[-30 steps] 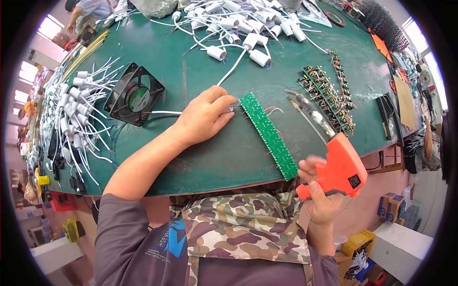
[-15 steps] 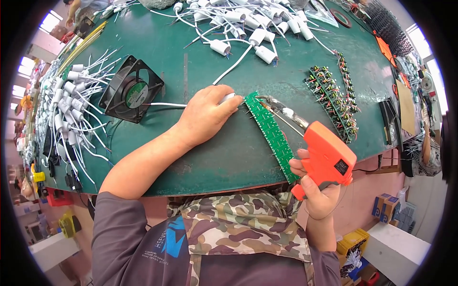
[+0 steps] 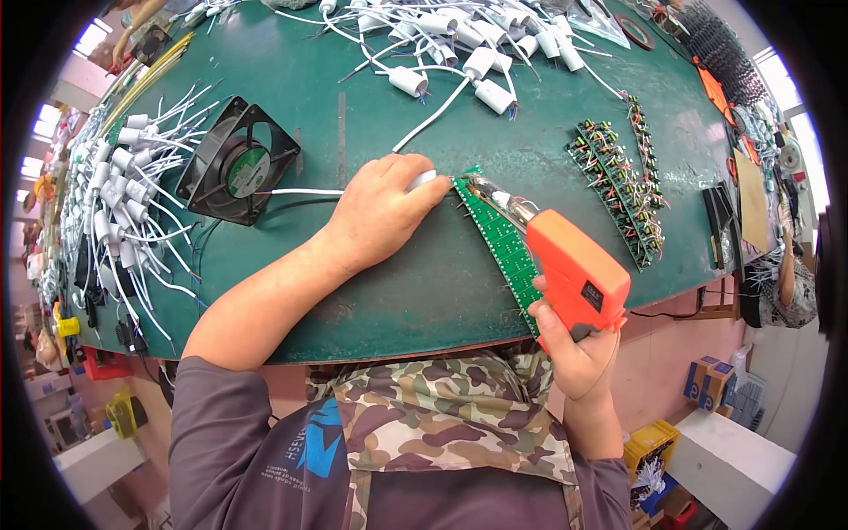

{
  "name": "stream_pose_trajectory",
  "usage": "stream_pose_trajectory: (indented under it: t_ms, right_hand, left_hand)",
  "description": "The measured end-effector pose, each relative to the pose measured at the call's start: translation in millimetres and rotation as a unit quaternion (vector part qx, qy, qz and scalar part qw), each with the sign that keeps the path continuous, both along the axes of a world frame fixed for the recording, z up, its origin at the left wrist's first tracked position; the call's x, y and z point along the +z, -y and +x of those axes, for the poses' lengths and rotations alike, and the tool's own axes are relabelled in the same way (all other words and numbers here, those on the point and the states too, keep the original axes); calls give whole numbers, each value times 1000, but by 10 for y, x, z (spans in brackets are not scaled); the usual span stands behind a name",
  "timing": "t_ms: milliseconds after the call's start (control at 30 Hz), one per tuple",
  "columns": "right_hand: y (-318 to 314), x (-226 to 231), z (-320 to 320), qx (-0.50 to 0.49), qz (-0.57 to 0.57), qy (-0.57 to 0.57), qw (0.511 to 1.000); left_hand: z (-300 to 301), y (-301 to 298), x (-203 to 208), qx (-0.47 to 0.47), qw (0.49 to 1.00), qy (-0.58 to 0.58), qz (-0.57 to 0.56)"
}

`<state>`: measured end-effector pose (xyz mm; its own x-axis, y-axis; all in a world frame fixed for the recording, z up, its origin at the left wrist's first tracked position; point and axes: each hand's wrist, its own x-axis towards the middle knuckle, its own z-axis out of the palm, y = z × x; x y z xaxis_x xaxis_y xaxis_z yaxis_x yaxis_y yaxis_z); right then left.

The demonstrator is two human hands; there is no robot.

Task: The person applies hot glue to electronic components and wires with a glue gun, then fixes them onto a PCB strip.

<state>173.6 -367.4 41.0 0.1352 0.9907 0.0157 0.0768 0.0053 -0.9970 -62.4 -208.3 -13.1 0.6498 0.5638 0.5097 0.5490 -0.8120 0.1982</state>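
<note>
My left hand (image 3: pixel 384 208) is closed on a white cylindrical cable housing (image 3: pixel 424 179), mostly hidden by the fingers; a white cable (image 3: pixel 305 192) trails from the hand toward the fan. The fingertips sit right by the far end of a long green circuit board strip (image 3: pixel 495 231), which lies slanting toward the table's front edge. In my right hand (image 3: pixel 579 353) is an orange soldering gun (image 3: pixel 579 269), gripped by its handle. Its metal tip points left and reaches the board's far end, close to the left fingertips. Whether the tip touches is too small to tell.
A black fan (image 3: pixel 240 168) stands left of my left hand. White housings with cables are piled at left (image 3: pixel 115 199) and at the back (image 3: pixel 442 40). Populated board strips (image 3: pixel 616 190) lie to the right on the green table (image 3: pixel 371 309). Another person (image 3: pixel 786 283) is at far right.
My right hand has brought the soldering gun leftward and slightly away from me, its tip nearer the left fingertips. The gun now covers more of the board's near part. My left hand has barely moved.
</note>
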Motion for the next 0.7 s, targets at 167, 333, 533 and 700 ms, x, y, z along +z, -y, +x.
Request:
stream_pose_trajectory:
  t_ms: [167, 333, 533, 700]
  right_hand:
    - [-45, 24, -20, 2, -16, 38, 999]
    - [-65, -34, 1, 22, -2, 93, 995]
    - [-83, -50, -4, 17, 8, 109, 994]
    - [-75, -65, 16, 19, 14, 130, 991]
  left_hand:
    - [-6, 8, 2, 1, 1000, 0, -7]
    - [1, 3, 0, 1, 1000, -2, -11]
    - [3, -3, 5, 0, 1000, -3, -10]
    - [11, 0, 10, 3, 1000, -6, -10]
